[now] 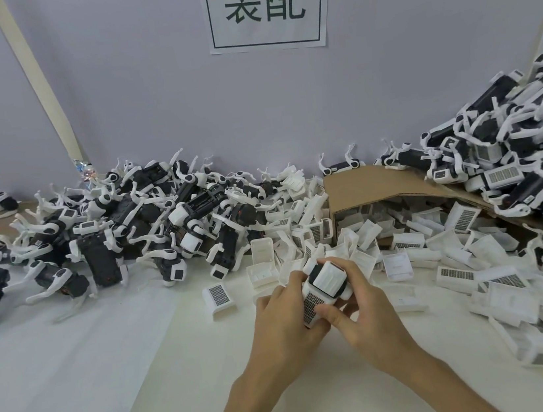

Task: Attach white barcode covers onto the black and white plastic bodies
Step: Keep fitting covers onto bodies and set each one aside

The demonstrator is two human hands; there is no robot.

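Both my hands meet at the table's centre around one black and white plastic body (pixel 327 279). My left hand (pixel 288 321) cups it from the left and below. My right hand (pixel 363 311) wraps it from the right, thumb pressed on a white barcode cover (pixel 311 307) that lies against the body's lower side. A loose barcode cover (pixel 219 297) lies just left of my hands. Whether the cover is fully seated is hidden by my fingers.
A heap of black and white bodies (pixel 135 230) fills the back left. Another heap (pixel 524 144) rises at the right. Several loose white covers (pixel 442 252) spill from a tipped cardboard box (pixel 381 184). A sign (pixel 266 4) hangs on the wall.
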